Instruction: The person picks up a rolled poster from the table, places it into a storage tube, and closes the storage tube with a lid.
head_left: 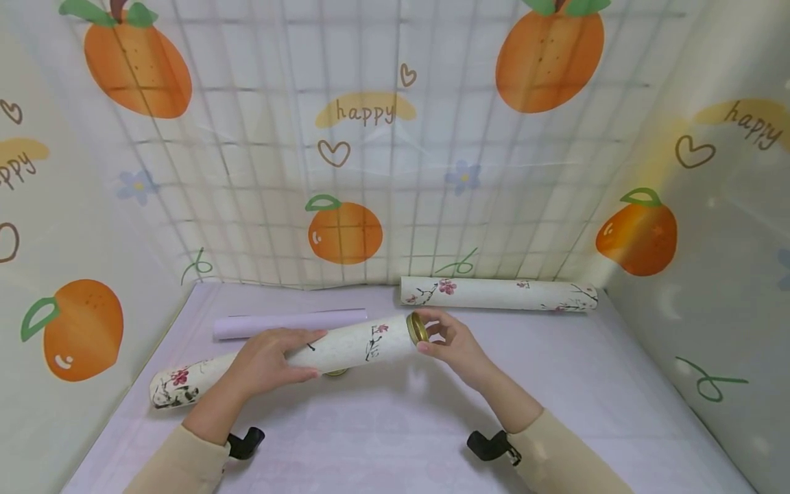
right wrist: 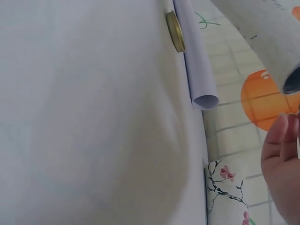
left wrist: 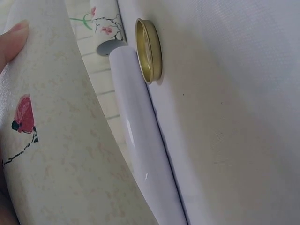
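Observation:
My left hand (head_left: 265, 360) grips a long white cardboard tube (head_left: 352, 343) printed with plum blossoms, its right end raised above the table. In the left wrist view, the thumb (left wrist: 15, 41) lies along the tube's side. My right hand (head_left: 453, 346) pinches a gold metal lid (head_left: 417, 328) at the tube's right end. The right wrist view shows that end of the tube (right wrist: 276, 47) with a dark opening, just above the curled right fingers (right wrist: 283, 140); the lid is mostly out of frame there. A second gold lid (left wrist: 150, 51) stands on its edge on the table, largely hidden by the tube in the head view.
A lavender paper roll (head_left: 290, 324) lies behind the held tube. Farther back on the right, another blossom-printed tube (head_left: 500, 293) lies along the back wall. Curtains printed with oranges enclose the lavender-covered table (head_left: 395, 439) at the back and both sides.

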The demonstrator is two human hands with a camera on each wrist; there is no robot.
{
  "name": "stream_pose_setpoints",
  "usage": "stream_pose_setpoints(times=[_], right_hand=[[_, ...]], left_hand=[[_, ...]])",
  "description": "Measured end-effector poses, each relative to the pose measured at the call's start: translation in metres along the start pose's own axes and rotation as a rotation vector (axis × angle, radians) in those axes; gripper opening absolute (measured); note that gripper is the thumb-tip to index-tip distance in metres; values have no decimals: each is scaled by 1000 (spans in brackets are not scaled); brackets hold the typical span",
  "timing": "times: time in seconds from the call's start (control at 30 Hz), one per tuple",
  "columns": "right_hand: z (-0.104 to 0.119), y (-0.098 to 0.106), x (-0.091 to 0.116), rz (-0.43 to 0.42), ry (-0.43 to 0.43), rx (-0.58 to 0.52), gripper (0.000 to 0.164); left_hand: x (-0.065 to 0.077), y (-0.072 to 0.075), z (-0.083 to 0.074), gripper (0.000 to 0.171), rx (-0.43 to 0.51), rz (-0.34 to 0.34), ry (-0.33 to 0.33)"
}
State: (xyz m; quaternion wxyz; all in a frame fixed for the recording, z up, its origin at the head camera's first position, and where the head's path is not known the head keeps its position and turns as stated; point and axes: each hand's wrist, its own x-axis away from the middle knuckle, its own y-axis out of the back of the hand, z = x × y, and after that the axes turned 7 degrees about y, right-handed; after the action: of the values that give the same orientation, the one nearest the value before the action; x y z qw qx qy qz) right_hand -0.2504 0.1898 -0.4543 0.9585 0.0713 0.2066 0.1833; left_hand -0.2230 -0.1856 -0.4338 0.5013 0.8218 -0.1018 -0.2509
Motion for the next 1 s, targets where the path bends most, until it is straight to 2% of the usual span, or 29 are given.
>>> stream_pose_setpoints(times=[0.47,0.8,1.0], right_hand=[[-8,-8,1,26,16,-97,62],[-8,-4,-3,79,-13,-61,60],[-7,0,-6,84,-15,-89,60]], left_hand=[[-1,-3,1,69,10,-28,-42],[0,-3,2,69,-10,-29,-52],[-1,-3,3,69,-8,-26,-57]])
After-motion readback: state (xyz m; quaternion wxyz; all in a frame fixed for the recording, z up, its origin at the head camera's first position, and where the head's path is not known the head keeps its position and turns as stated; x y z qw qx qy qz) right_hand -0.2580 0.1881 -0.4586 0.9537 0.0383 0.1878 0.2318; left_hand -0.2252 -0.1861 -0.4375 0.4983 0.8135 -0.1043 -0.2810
